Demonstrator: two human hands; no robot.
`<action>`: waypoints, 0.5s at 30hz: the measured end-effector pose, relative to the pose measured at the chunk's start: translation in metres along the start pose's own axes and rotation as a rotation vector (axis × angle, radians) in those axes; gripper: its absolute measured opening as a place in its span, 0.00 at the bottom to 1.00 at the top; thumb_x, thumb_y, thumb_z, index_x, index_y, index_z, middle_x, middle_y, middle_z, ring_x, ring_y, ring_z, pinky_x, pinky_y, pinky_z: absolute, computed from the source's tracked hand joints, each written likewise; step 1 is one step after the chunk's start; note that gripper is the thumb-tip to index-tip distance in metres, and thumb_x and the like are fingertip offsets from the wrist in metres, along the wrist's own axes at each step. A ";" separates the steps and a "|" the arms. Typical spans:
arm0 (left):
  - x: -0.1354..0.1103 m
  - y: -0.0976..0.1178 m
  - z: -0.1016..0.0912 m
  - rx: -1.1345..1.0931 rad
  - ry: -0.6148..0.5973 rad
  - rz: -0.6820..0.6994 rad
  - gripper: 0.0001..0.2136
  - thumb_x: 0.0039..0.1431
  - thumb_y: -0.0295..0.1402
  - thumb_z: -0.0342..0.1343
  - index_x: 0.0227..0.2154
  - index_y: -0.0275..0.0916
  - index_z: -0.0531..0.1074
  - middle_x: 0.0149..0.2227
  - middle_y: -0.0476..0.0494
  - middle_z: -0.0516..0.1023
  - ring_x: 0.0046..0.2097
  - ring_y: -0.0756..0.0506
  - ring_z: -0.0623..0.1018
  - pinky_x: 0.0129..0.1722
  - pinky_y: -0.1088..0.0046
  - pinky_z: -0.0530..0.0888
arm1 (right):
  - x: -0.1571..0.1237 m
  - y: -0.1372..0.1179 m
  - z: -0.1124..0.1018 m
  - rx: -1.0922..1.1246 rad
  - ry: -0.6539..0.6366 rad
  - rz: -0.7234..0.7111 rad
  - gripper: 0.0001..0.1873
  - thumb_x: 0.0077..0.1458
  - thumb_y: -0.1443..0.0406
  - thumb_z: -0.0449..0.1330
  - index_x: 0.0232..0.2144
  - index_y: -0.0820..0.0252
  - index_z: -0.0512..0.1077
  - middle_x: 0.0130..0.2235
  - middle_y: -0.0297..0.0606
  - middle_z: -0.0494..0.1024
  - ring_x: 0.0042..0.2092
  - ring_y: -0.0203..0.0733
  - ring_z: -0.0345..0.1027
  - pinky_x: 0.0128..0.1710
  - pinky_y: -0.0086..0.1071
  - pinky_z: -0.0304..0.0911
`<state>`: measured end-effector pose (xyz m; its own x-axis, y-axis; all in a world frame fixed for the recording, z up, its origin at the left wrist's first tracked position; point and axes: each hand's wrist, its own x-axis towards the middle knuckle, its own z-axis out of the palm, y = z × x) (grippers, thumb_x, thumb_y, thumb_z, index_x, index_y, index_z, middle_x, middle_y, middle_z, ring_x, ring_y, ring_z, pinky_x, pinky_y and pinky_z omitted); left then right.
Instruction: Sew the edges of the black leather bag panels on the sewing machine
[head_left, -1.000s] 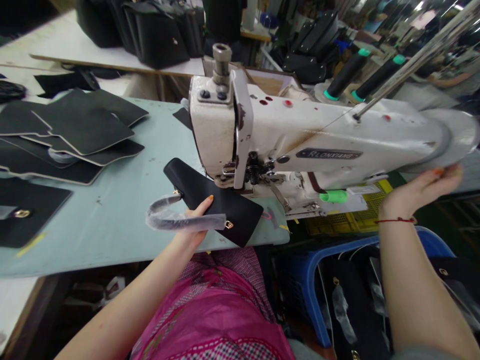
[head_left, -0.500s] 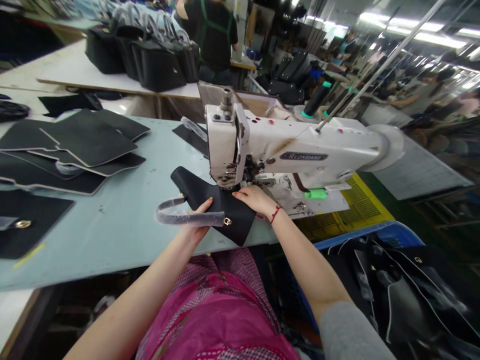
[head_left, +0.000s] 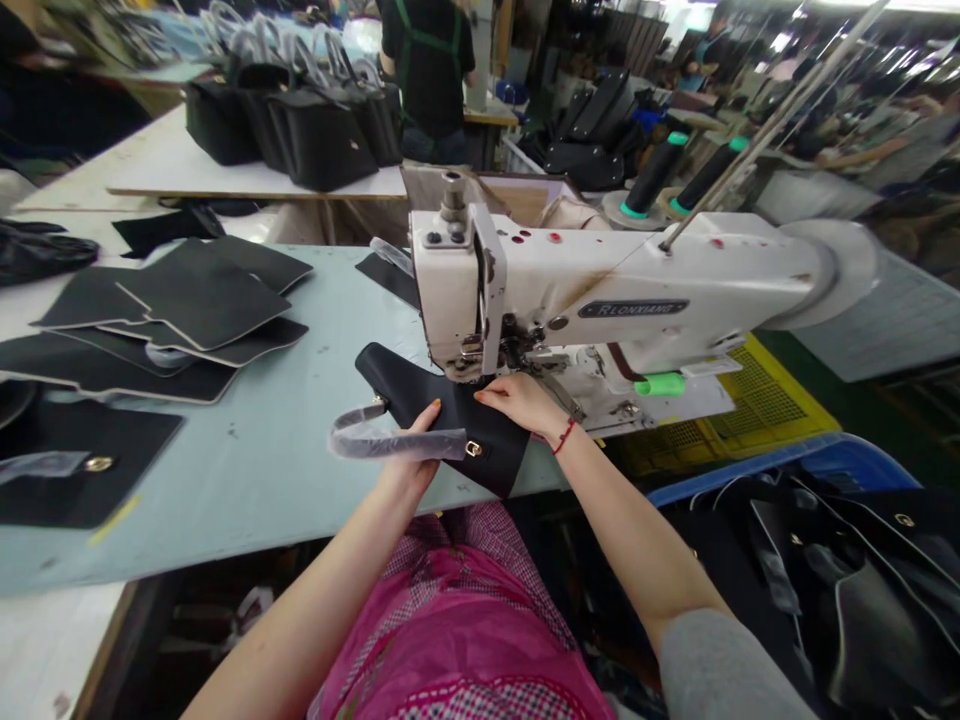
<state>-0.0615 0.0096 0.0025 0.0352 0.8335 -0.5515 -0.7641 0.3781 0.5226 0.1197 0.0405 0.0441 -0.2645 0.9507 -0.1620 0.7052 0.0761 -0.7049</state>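
You have the black panel (head_left: pixel 459 408) at the sewing machine (head_left: pixel 637 275), near the worktop's (head_left: pixel 300 490) front edge, toward its right end.
Your left hand (head_left: pixel 409 462) clasps the panel by the wrapped handle (head_left: pixel 360 440), thumb on top, other fingers mostly hidden; your right hand (head_left: pixel 523 402) rests its narrowed fingers on it beside the machine head, though whether they pinch it I cannot tell. You seem to be lining it up for stitching; the next move likely calls for steady, flat guidance. Stacked panels (head_left: pixel 210 295) lie toward the worktop's left end.
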 end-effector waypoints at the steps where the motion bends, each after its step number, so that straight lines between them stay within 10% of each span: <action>1: 0.000 0.000 0.001 0.004 0.007 0.006 0.11 0.55 0.19 0.58 0.41 0.30 0.78 0.39 0.37 0.83 0.41 0.41 0.83 0.48 0.65 0.79 | 0.001 0.000 0.000 0.010 0.005 -0.003 0.18 0.59 0.58 0.58 0.25 0.66 0.77 0.21 0.32 0.65 0.27 0.33 0.56 0.28 0.30 0.43; 15: 0.036 0.047 -0.004 0.321 -0.040 -0.040 0.12 0.45 0.18 0.65 0.35 0.29 0.80 0.37 0.34 0.83 0.32 0.40 0.83 0.36 0.64 0.82 | -0.007 -0.001 0.032 0.233 0.106 0.036 0.22 0.61 0.54 0.53 0.21 0.61 0.67 0.22 0.32 0.61 0.27 0.35 0.55 0.27 0.29 0.46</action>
<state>-0.0986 0.0554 0.0044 0.0910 0.8280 -0.5532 -0.5200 0.5133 0.6827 0.1000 0.0242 0.0234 -0.1633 0.9786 -0.1249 0.5393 -0.0175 -0.8419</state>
